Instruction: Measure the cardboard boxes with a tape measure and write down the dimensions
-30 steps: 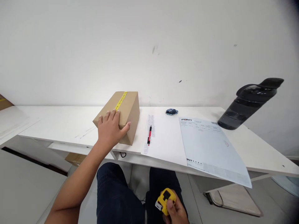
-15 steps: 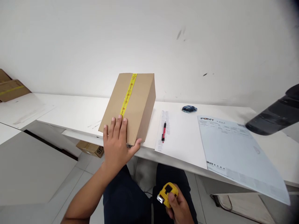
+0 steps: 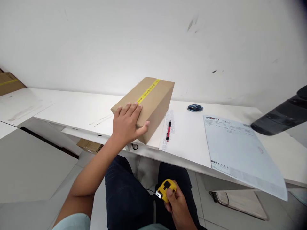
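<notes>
A brown cardboard box (image 3: pixel 155 99) sealed with a strip of yellow tape lies on the white table (image 3: pixel 79 110), turned at an angle. My left hand (image 3: pixel 127 126) grips its near corner, fingers flat on the top and thumb against the side face. My right hand (image 3: pixel 176 204) is low over my lap, closed around a yellow tape measure (image 3: pixel 165 190).
A red pen (image 3: pixel 168 130) lies on a white sheet right of the box. A large printed form (image 3: pixel 240 150) overhangs the table's front edge. A small dark object (image 3: pixel 195 108) sits near the wall. A dark bottle (image 3: pixel 280 115) stands at the right. Cardboard boxes (image 3: pixel 8 82) lie far left.
The box has been turned clockwise on the table and set down flatter under my left hand. My right hand stays at my lap with the tape measure.
</notes>
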{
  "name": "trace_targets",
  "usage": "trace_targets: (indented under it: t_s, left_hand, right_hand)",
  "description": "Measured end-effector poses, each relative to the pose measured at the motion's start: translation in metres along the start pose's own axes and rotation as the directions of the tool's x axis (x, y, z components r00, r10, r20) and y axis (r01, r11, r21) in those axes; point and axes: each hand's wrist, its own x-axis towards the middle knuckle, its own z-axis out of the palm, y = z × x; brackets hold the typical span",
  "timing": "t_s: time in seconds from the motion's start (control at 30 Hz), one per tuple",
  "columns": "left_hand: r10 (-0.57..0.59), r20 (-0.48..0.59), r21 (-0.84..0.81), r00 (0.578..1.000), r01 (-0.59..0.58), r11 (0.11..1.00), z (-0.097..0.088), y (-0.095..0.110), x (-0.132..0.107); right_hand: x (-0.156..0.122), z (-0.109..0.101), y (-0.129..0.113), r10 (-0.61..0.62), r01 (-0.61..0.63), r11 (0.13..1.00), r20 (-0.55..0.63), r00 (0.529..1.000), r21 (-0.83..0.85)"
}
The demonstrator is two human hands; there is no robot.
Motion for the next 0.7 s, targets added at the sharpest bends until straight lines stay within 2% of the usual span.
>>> trace_targets:
  t_s: [0.13,0.23,0.3,0.37,0.5,0.6,0.7]
  left_hand:
    - [0.028,0.124,-0.009,0.992,-0.027,1.000,0.005,0.010,0.021]
    - [0.008,0.128,-0.019,0.992,-0.006,1.000,0.004,0.006,0.029]
    - [-0.044,0.111,-0.047,0.993,0.050,0.998,0.001,-0.003,0.035]
    - [-0.164,0.114,-0.079,0.980,0.174,0.982,-0.005,-0.018,0.042]
    - [-0.446,0.128,-0.188,0.886,0.463,0.866,-0.018,-0.053,0.051]
    - [-0.601,0.048,-0.321,0.798,0.582,0.747,-0.021,-0.077,0.044]
    - [-0.715,0.003,-0.353,0.699,0.670,0.654,-0.014,-0.097,0.034]
  right_hand:
    - [0.000,0.003,0.000,0.002,-0.002,0.999,0.005,1.000,0.034]
    - [0.001,0.004,-0.001,0.003,-0.004,0.999,0.007,1.000,0.049]
    - [0.003,0.003,-0.001,-0.006,0.005,0.999,0.017,1.000,0.050]
    - [0.005,0.003,-0.003,-0.023,0.021,0.999,0.032,0.999,0.049]
    - [0.010,0.002,-0.011,-0.071,0.068,0.996,0.047,0.996,0.058]
    - [0.013,0.006,-0.026,-0.080,0.077,0.996,0.047,0.996,0.052]
    - [0.019,0.017,-0.049,-0.066,0.065,0.998,0.075,0.995,0.014]
